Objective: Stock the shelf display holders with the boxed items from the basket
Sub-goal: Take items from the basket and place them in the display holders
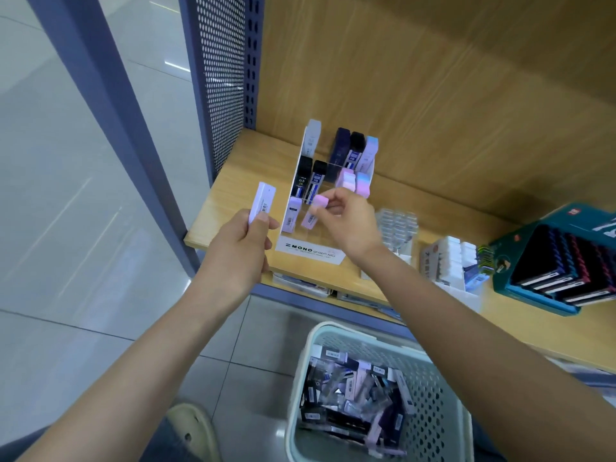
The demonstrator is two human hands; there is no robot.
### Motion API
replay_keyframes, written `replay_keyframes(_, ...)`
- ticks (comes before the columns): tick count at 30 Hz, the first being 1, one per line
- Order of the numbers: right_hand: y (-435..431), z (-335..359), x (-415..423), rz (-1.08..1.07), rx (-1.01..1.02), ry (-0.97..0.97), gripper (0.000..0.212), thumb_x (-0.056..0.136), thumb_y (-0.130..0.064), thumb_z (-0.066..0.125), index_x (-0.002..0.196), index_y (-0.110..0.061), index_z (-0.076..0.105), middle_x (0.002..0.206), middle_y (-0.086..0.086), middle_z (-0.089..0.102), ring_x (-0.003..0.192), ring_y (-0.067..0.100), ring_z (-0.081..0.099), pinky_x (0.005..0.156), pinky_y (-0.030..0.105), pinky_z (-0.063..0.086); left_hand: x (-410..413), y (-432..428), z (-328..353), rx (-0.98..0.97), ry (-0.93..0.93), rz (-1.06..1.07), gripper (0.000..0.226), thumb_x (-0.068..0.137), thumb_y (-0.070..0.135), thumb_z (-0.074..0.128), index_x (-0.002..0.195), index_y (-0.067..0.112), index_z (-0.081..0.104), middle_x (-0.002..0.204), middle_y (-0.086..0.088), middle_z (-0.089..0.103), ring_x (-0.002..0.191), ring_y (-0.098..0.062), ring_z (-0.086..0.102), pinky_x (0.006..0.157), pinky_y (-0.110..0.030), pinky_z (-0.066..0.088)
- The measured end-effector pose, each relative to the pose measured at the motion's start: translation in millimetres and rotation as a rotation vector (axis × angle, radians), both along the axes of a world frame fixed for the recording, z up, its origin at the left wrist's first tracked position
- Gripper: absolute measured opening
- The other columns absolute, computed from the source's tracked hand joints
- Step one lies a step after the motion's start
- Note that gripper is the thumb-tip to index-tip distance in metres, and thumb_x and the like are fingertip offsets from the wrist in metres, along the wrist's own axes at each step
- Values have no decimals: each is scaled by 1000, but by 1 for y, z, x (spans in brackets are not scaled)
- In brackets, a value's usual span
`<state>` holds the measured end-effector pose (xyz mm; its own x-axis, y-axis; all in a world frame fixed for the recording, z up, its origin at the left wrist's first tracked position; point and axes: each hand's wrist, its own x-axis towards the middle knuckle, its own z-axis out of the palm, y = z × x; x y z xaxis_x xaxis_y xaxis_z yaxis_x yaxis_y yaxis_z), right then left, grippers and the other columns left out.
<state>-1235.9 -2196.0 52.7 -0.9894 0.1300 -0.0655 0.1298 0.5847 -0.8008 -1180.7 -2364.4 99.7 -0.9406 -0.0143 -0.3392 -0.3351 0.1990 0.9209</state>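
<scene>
Two boxes in hand, mid-stocking. Fingers [330,203] of the right hand [343,221] pinch a pink box [316,211] at the front row of the holder [310,253]; the left hand [241,245] grips a white box [262,201] beside it. Next: seat the pink box upright in an open slot. Slots narrow, shelf [230,191] edge near; basket [333,328] below, full.

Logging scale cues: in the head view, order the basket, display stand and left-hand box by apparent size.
1. Basket, though it sits nearest the camera.
2. Display stand.
3. White box in the left hand.
</scene>
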Motion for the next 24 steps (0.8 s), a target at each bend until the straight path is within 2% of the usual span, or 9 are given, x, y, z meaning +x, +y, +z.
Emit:
replay_keyframes(2, -5, -9, -4, 9, 26, -1, 4, 90, -22, 61, 88, -20, 64, 76, -16, 61, 71, -4, 55, 68, 7, 43, -1, -2, -2, 11, -5, 15, 24, 100, 22, 33, 99, 17, 56, 74, 2, 45, 50, -13, 41, 40, -10, 33)
replay_keyframes(5, -8, -19, -9, 8, 42, -3, 6, 91, -23, 60, 87, -22, 64, 74, -17, 60, 69, -5, 55, 70, 12, 45, -2, -6, -4, 11, -24, 62, 12, 101, 18, 32, 102, 15, 44, 74, 2, 48, 51, -13, 40, 40, -12, 33)
replay_keyframes(7, -10, -21, -10, 7, 52, 12, 2, 91, -20, 61, 89, -20, 62, 72, -17, 57, 65, -9, 53, 66, 8, 43, -3, -7, -5, 14, -57, 90, 9, 99, 12, 32, 94, 17, 39, 73, 1, 48, 52, -14, 39, 44, -17, 35)
replay_keyframes(8, -11, -20, -11, 11, 61, 20, 1, 91, -20, 61, 92, -19, 60, 73, -17, 55, 65, -8, 53, 64, 7, 44, -4, -7, -6, 16, -69, 100, 15, 97, 8, 32, 88, 19, 36, 71, 0, 48, 51, -15, 38, 44, -17, 34)
replay_keyframes(10, -12, -19, -12, 21, 89, 32, 7, 91, -19, 62, 95, -18, 57, 75, -14, 54, 67, -2, 53, 64, 9, 44, -5, -7, -7, 19, -80, 106, 19, 95, 4, 31, 83, 18, 32, 68, -2, 47, 50, -16, 37, 38, -13, 31)
replay_keyframes(17, -7, -16, -9, 107, 125, 39, 3, 92, -20, 59, 94, -21, 56, 81, -11, 58, 75, -2, 55, 69, 10, 45, -3, -12, -9, 0, -77, 80, 6, 97, 6, 31, 96, 12, 32, 73, -2, 52, 50, -14, 39, 38, -9, 32)
replay_keyframes(20, -8, -19, -10, 130, 147, 83, 2, 92, -19, 60, 94, -19, 60, 89, -6, 63, 80, 0, 58, 73, 7, 46, -2, -14, -11, -32, -70, 59, 10, 98, 9, 33, 91, 15, 36, 83, 1, 56, 47, -11, 45, 42, -12, 38)
replay_keyframes(22, -11, -21, -11, 142, 154, 103, 4, 91, -16, 62, 95, -17, 62, 92, -2, 63, 82, 6, 58, 77, 12, 48, -1, -15, -12, -41, -70, 47, 18, 99, 12, 35, 83, 20, 37, 87, 2, 56, 42, -6, 48, 43, -16, 40)
replay_keyframes(24, -14, -24, -11, 135, 183, 82, 6, 91, -14, 61, 96, -17, 60, 86, -6, 60, 79, 8, 57, 79, 21, 50, -1, -17, -12, -47, -69, 38, 19, 99, 14, 37, 81, 22, 37, 86, 2, 56, 37, 1, 48, 43, -15, 40)
